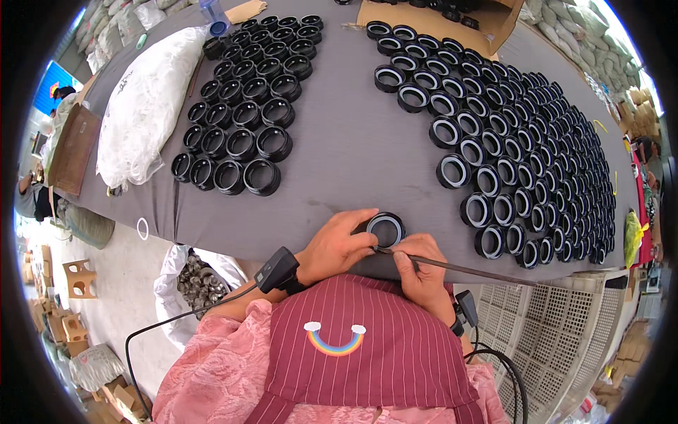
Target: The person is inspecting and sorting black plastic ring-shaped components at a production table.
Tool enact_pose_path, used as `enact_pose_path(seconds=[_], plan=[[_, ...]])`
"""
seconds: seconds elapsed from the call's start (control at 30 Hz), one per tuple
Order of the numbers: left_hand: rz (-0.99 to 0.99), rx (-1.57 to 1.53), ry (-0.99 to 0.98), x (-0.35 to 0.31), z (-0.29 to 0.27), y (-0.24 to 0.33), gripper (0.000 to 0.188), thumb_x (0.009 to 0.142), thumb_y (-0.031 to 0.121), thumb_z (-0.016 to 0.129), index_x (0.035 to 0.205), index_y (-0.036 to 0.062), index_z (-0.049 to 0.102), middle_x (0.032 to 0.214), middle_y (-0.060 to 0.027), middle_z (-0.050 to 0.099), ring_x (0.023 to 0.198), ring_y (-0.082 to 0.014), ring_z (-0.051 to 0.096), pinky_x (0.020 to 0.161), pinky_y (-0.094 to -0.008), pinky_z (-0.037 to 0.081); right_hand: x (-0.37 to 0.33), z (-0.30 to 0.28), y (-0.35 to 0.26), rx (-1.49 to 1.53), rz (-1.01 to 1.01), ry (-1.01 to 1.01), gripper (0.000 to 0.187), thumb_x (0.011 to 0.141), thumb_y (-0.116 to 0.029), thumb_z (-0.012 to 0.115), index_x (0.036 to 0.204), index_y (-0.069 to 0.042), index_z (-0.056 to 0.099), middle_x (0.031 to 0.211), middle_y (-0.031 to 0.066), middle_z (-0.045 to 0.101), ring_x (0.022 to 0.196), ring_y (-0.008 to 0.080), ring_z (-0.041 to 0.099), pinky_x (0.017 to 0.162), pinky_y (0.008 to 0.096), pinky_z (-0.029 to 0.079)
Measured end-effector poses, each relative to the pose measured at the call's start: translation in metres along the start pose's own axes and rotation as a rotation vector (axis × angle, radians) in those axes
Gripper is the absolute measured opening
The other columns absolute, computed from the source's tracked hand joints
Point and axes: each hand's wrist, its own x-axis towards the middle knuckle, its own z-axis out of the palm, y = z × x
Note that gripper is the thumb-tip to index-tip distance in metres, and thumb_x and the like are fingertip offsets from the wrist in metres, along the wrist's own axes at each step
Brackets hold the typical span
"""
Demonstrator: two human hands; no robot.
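A black round plastic ring with a pale grey inner ring [402, 227] stands at the table's near edge, in front of me. My left hand [337, 245] grips it from the left, with fingers and thumb closed on its side. In my right hand [422, 274] is a thin dark rod [470, 271], pinched between thumb and fingers. Its tip meets the ring's near rim, while the other end sticks out to the right. The fingers partly hide the ring's lower side.
Rows of black rings [244, 157] without pale liners stand at left on the grey-covered table [339, 155]. Many lined rings [489, 251] fill the right. A white bag of pale rings [145, 106], a cardboard box [431, 25], a floor sack of parts [201, 283] and plastic crates [544, 325] surround them.
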Motion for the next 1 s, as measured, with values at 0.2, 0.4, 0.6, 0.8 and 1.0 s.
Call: enact_pose_path(seconds=[0.2, 0.4, 0.6, 0.8, 1.0], plan=[[0.019, -0.005, -0.005, 0.005, -0.002, 0.0, 0.021, 0.078, 0.013, 0.077, 0.096, 0.0098, 0.067, 0.137, -0.0214, 0.054, 0.121, -0.0392, 0.055, 0.101, -0.0467, 0.044, 0.01, -0.003, -0.004, -0.071, -0.036, -0.077, 0.005, 0.087, -0.008, 0.07, 0.088, -0.005, 0.067, 0.085, 0.0093, 0.068, 0.08, 0.0298, 0.064, 0.073, 0.0403, 0.051], [0.027, 0.001, -0.007, 0.003, 0.001, -0.002, 0.022, 0.076, 0.013, 0.077, 0.095, 0.0078, 0.065, 0.136, -0.0206, 0.055, 0.122, -0.0389, 0.055, 0.102, -0.0482, 0.045, 0.022, -0.015, -0.013, -0.248, -0.005, -0.149, 0.006, 0.085, -0.005, 0.071, 0.087, -0.005, 0.065, 0.081, 0.0111, 0.065, 0.078, 0.0326, 0.062, 0.069, 0.0421, 0.051], [0.044, -0.032, -0.01, 0.006, 0.002, -0.002, 0.02, 0.077, 0.012, 0.076, 0.093, 0.0073, 0.065, 0.135, -0.0195, 0.056, 0.121, -0.0365, 0.056, 0.104, -0.0483, 0.043, 0.021, -0.011, -0.002, -0.304, 0.011, -0.062, 0.011, 0.083, -0.003, 0.072, 0.094, -0.004, 0.069, 0.09, 0.013, 0.07, 0.088, 0.0326, 0.067, 0.074, 0.0391, 0.054], [0.066, -0.015, -0.014, 0.006, 0.002, -0.007, 0.024, 0.078, 0.011, 0.076, 0.096, 0.0055, 0.062, 0.135, -0.02, 0.056, 0.121, -0.0357, 0.057, 0.105, -0.0492, 0.042, 0.021, 0.0, 0.016, -0.172, -0.087, -0.106, 0.016, 0.084, -0.005, 0.073, 0.1, -0.005, 0.072, 0.099, 0.0135, 0.073, 0.099, 0.0332, 0.067, 0.093, 0.0404, 0.052], [-0.085, -0.129, -0.011, 0.008, -0.007, -0.001, 0.054, 0.079, 0.012, 0.076, 0.127, 0.0025, 0.054, 0.131, -0.0195, 0.059, 0.121, -0.0387, 0.055, 0.106, -0.0502, 0.041, 0.007, 0.012, 0.021, 0.182, 0.097, -0.048, 0.009, 0.089, -0.006, 0.069, 0.098, -0.005, 0.073, 0.09, 0.0112, 0.072, 0.115, 0.0312, 0.06, 0.102, 0.0441, 0.046]])
